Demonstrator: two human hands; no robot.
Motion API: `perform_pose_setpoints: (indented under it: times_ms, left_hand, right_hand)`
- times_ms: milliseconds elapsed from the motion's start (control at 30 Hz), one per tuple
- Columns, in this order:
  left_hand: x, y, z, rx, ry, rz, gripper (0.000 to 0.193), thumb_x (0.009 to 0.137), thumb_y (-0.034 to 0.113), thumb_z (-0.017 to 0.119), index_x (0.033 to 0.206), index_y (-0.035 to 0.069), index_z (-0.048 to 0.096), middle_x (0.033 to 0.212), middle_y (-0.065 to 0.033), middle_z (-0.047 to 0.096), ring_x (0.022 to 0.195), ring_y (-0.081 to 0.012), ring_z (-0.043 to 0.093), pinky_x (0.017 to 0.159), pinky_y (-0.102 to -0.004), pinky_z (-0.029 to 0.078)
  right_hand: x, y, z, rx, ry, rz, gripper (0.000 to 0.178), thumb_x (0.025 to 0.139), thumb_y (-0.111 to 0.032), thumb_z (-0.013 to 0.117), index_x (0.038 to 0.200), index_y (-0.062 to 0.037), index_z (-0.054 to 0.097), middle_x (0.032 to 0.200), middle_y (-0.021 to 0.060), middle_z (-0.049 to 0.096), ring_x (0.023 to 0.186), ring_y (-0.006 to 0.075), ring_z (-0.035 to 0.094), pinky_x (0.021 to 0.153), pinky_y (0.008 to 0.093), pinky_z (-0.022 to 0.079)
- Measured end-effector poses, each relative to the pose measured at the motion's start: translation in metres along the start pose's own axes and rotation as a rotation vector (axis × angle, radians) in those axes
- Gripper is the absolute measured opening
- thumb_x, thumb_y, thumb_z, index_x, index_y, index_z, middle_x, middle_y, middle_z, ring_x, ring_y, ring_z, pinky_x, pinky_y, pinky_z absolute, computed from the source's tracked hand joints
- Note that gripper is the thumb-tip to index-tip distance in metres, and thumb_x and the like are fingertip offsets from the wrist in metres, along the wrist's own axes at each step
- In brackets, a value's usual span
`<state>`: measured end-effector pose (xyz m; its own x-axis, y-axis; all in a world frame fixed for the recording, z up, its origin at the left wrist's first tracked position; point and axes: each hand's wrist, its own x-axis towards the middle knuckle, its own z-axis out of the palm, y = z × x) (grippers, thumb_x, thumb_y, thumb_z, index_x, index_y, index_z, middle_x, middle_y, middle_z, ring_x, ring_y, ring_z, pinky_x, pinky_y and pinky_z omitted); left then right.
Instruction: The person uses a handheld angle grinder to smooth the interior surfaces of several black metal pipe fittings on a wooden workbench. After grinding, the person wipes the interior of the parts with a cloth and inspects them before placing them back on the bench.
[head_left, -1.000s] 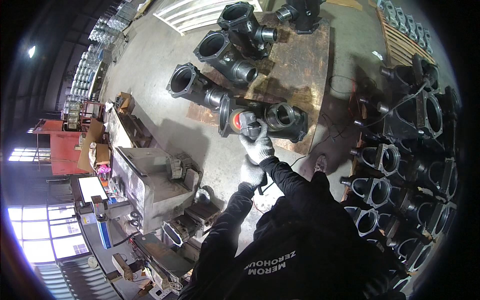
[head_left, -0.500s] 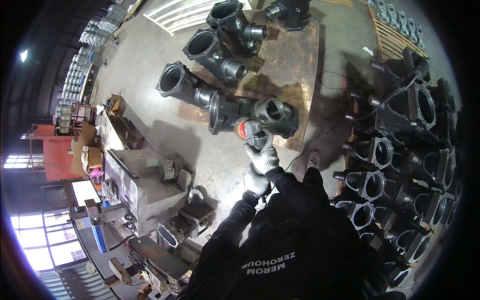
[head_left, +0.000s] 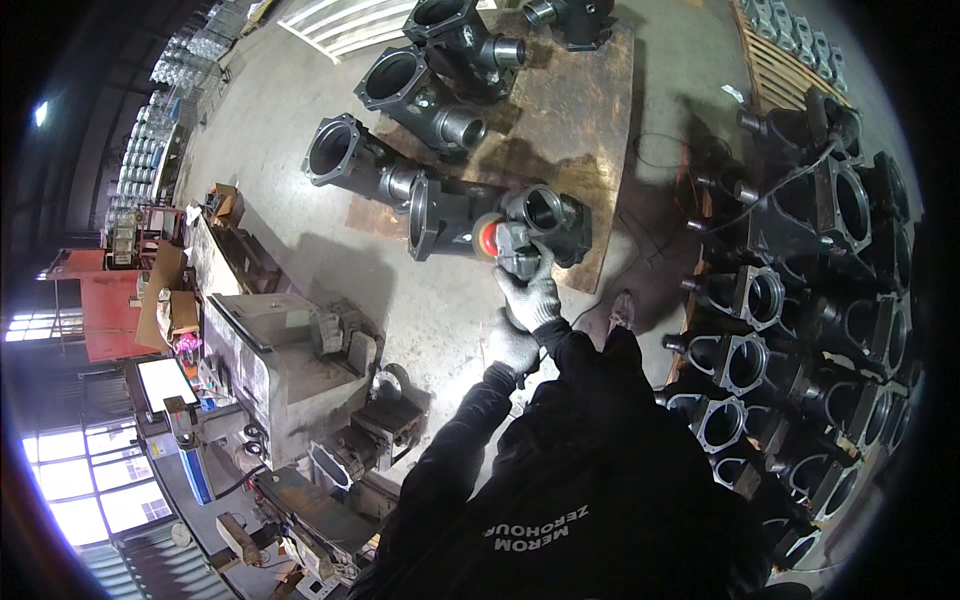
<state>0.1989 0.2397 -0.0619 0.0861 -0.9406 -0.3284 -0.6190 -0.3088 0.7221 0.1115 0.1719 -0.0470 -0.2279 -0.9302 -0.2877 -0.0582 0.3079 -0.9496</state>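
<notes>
Both of my hands wear pale grey work gloves and grip an angle grinder. My right hand is wrapped round the tool close behind its head. Nearer my body, my left hand closes on its rear end, which the glove mostly hides. The grinder's red-centred disc is at the side of a black cast pipe fitting, just left of the fitting's round branch opening. Whether the disc touches the metal, I cannot tell. The fitting lies along the near edge of a worn brown board.
More black fittings stand on and beside the board's left side. Stacked castings fill the right. A cable trails on the floor near my shoe. To the left stand a grey metal cabinet and a cluttered bench.
The grinder's disc has shifted slightly right along the fitting, toward the branch opening, with both hands still on the tool. The whole view has shifted a little.
</notes>
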Motion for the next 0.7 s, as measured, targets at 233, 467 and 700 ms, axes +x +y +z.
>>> perform_pose_setpoints:
  times_ms: [233,467,700]
  left_hand:
    - [0.012,0.014,-0.013,0.171,-0.051,-0.091,0.067,0.080,0.041,0.080,0.120,-0.003,0.050,0.108,-0.0239,0.071,0.104,-0.0375,0.070,0.088,-0.0437,0.055]
    - [-0.021,-0.011,0.022,-0.105,-0.049,-0.067,0.075,0.074,0.039,0.087,0.122,-0.002,0.047,0.110,-0.0225,0.068,0.106,-0.0347,0.067,0.088,-0.0448,0.054]
    - [-0.013,-0.036,0.034,-0.127,-0.083,-0.059,0.076,0.076,0.039,0.086,0.122,-0.005,0.046,0.110,-0.0221,0.069,0.106,-0.0329,0.068,0.089,-0.0442,0.054]
  right_hand:
    - [0.016,-0.007,0.006,0.010,0.007,-0.047,0.088,0.083,-0.041,0.082,0.148,-0.0127,0.028,0.114,0.0268,0.067,0.106,0.0417,0.068,0.089,0.0491,0.054]
    - [-0.015,0.027,-0.011,-0.074,0.052,0.020,0.089,0.081,-0.050,0.080,0.148,-0.0228,0.028,0.105,0.0254,0.072,0.099,0.0468,0.069,0.082,0.0536,0.054]
    - [-0.008,0.035,-0.010,-0.109,0.021,-0.028,0.090,0.083,-0.052,0.078,0.149,-0.0230,0.025,0.109,0.0260,0.071,0.103,0.0472,0.068,0.086,0.0548,0.053]
